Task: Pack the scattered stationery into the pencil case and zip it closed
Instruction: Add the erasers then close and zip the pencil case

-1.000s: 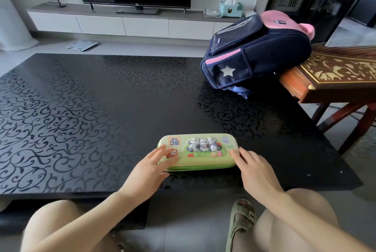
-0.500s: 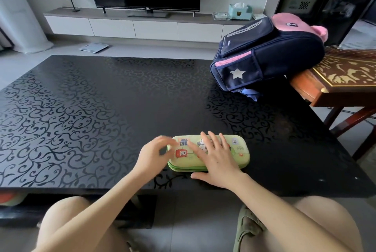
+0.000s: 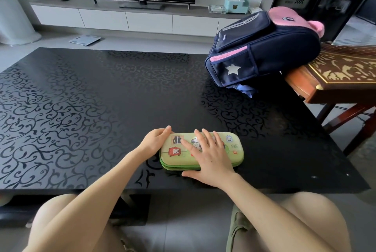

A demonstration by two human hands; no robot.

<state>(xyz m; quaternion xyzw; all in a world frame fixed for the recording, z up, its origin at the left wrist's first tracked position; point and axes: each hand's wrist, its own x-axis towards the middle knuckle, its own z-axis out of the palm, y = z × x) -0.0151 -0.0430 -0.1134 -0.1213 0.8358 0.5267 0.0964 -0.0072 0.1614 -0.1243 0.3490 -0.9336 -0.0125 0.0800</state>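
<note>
A green pencil case [image 3: 234,150] with panda pictures lies shut on the black patterned table [image 3: 91,113], near its front edge. My right hand [image 3: 211,158] lies flat on the lid with fingers spread and straight, thumb along the front edge. My left hand [image 3: 155,141] is at the case's left end, its fingers curled round that end. No loose stationery shows on the table.
A navy and pink backpack [image 3: 262,48] sits at the table's back right, leaning on a carved wooden instrument [image 3: 333,76] that overhangs the right side. My knees are below the table's front edge. A TV cabinet [image 3: 126,19] stands far behind.
My right hand moved from the case's right end onto the lid and lies flat there. My left hand stayed at the left end. The camera drifted slightly left.
</note>
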